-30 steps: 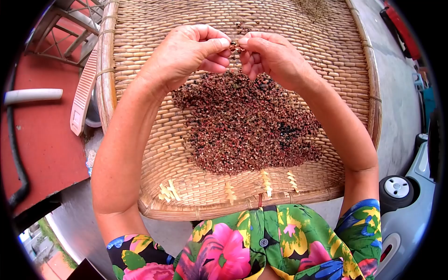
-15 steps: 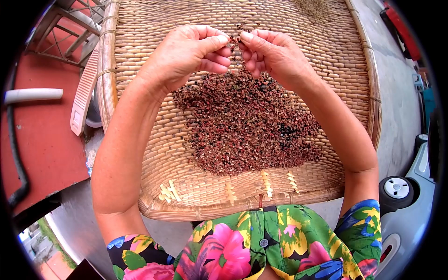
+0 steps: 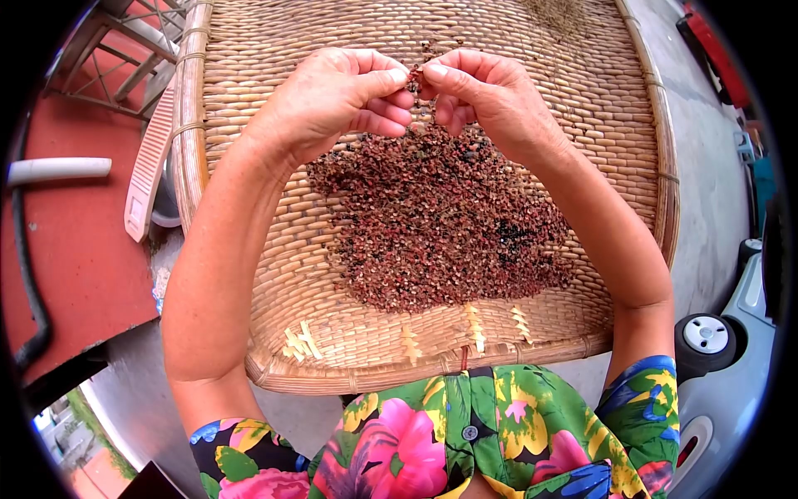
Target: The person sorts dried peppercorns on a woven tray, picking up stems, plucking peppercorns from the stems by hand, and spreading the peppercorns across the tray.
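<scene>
Above the far part of a woven tray [image 3: 532,91], my left hand [image 3: 349,96] pinches a small dark red cluster [image 3: 415,81] between thumb and forefinger. My right hand [image 3: 482,96] is pinched at the other side of the same cluster, its fingertips almost meeting the left ones. Both hands have their other fingers curled. Below them, a wide pile of small reddish-brown and black dried husks or berries [image 3: 449,224] spreads over the tray's middle. A few dark bits lie just beyond the fingertips.
Pale yellow woven strips [image 3: 474,328] show near the tray's front rim. A brownish heap [image 3: 561,15] is at the far right of the tray. On the left are a pink slatted piece [image 3: 151,162], a white tube [image 3: 60,170] and a metal frame; a wheeled grey-blue object [image 3: 706,334] is at right.
My right fingers have shifted slightly around the cluster, opening and closing on it. The left hand has barely moved, and the pile looks the same.
</scene>
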The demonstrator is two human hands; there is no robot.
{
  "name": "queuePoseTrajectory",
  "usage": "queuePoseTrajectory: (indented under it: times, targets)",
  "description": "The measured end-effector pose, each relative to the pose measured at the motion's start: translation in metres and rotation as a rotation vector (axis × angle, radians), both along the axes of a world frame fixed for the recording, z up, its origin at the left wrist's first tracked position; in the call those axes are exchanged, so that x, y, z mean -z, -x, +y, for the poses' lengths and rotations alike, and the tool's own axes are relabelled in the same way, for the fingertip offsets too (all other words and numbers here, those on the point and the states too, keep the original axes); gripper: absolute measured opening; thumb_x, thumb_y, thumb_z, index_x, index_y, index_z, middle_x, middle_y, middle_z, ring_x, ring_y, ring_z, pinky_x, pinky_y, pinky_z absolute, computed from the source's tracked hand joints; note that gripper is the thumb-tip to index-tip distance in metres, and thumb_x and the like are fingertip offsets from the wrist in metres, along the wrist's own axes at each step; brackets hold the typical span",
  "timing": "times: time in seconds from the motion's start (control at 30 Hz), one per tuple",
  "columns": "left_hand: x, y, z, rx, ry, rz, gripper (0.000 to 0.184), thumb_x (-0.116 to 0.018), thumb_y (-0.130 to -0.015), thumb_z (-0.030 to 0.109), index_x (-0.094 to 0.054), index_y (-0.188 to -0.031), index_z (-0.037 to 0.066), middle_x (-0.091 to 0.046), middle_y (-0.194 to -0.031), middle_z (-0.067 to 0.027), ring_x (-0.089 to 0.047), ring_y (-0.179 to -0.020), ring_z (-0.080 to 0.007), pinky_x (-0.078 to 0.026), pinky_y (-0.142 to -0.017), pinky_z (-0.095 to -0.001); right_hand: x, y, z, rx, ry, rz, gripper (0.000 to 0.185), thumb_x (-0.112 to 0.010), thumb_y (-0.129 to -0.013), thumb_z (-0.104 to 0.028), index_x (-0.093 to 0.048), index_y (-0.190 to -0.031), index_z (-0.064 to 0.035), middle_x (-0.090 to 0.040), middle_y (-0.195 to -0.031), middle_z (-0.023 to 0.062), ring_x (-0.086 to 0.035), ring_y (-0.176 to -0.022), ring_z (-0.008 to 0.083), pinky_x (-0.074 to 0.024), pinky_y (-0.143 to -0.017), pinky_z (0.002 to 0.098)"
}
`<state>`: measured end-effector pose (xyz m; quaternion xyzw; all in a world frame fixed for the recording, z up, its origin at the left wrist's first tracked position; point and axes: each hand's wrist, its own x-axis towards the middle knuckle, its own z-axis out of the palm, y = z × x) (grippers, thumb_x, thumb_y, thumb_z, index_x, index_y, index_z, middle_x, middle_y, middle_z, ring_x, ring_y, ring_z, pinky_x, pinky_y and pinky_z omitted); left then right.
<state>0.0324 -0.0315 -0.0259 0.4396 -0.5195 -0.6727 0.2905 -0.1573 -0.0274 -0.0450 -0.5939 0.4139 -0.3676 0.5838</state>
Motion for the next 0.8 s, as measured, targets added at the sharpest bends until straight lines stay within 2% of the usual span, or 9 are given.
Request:
queuePoseTrajectory:
  times: [0.27,0.43,0.53,0.6,0.63,0.7,0.73,0.8]
  targets:
    - [-0.002,0.000,0.001,-0.013,-0.010,0.022,0.018,-0.053,-0.086,0.018,-0.053,-0.092,0.002,-0.058,-0.078,-0.0055,-0.059,-0.067,-0.0112,-0.052,-0.059,-0.0222,0.002,-0.001,0.000,0.042,-0.123,-0.136,0.022,-0.056,-0.084,-0.025,-0.057,-0.082,-0.0028,-0.057,-0.070,0.0017,-0.054,-0.056,0.0055,-0.0456,-0.048,0.0177]
    - [0.000,-0.001,0.001,0.052,0.063,-0.091,0.018,-0.053,-0.086,0.020,-0.053,-0.092,0.002,-0.057,-0.077,-0.0043,-0.058,-0.066,-0.0103,-0.051,-0.059,-0.0215,0.004,0.004,-0.004,0.010,-0.173,-0.279,0.023,-0.056,-0.084,-0.026,-0.056,-0.083,-0.0031,-0.057,-0.070,0.0012,-0.054,-0.056,0.0059,-0.0448,-0.047,0.0175]
    - [-0.003,0.000,0.002,0.023,0.071,-0.076,0.019,-0.053,-0.086,0.020,-0.053,-0.091,0.002,-0.057,-0.077,-0.0040,-0.057,-0.066,-0.0099,-0.050,-0.060,-0.0213,-0.002,0.005,-0.008,0.102,-0.107,-0.226,0.024,-0.057,-0.084,-0.027,-0.056,-0.083,-0.0032,-0.056,-0.069,0.0002,-0.053,-0.056,0.0054,-0.0441,-0.048,0.0170]
    - [-0.003,0.001,0.002,0.019,0.079,-0.086,0.018,-0.052,-0.086,0.020,-0.053,-0.091,0.002,-0.057,-0.077,-0.0040,-0.057,-0.066,-0.0097,-0.050,-0.059,-0.0212,-0.009,0.005,-0.008,0.099,-0.068,0.066,0.025,-0.057,-0.083,-0.028,-0.057,-0.085,-0.0031,-0.057,-0.071,0.0003,-0.053,-0.058,0.0048,-0.0441,-0.049,0.0174]
    - [-0.003,0.001,0.003,0.016,0.086,-0.096,0.018,-0.052,-0.086,0.020,-0.053,-0.091,0.002,-0.057,-0.076,-0.0039,-0.057,-0.066,-0.0096,-0.050,-0.059,-0.0211,-0.009,0.004,-0.006,0.100,-0.068,0.066,0.025,-0.057,-0.083,-0.028,-0.057,-0.085,-0.0031,-0.057,-0.071,0.0003,-0.053,-0.058,0.0048,-0.0441,-0.049,0.0174]
    - [-0.001,0.000,0.001,0.067,0.086,-0.111,0.018,-0.051,-0.087,0.020,-0.053,-0.091,0.002,-0.057,-0.076,-0.0038,-0.057,-0.066,-0.0096,-0.050,-0.059,-0.0213,-0.009,0.003,-0.004,-0.065,-0.045,0.194,0.026,-0.057,-0.083,-0.029,-0.057,-0.086,-0.0029,-0.058,-0.075,0.0014,-0.053,-0.062,0.0054,-0.0450,-0.051,0.0189]
    - [-0.001,0.000,0.001,0.114,0.085,-0.128,0.018,-0.051,-0.087,0.020,-0.053,-0.090,0.003,-0.057,-0.076,-0.0037,-0.057,-0.066,-0.0095,-0.050,-0.059,-0.0214,-0.007,0.002,-0.004,-0.064,-0.046,0.193,0.026,-0.057,-0.083,-0.029,-0.057,-0.086,-0.0029,-0.058,-0.075,0.0014,-0.053,-0.062,0.0054,-0.0450,-0.051,0.0189]
    - [-0.002,0.003,0.003,0.089,0.083,-0.123,0.018,-0.050,-0.087,0.020,-0.053,-0.090,0.003,-0.057,-0.076,-0.0035,-0.057,-0.066,-0.0095,-0.050,-0.059,-0.0216,0.000,-0.001,-0.003,0.036,-0.017,0.017,0.024,-0.056,-0.083,-0.027,-0.057,-0.086,-0.0028,-0.059,-0.078,0.0034,-0.054,-0.065,0.0077,-0.0470,-0.054,0.0217]
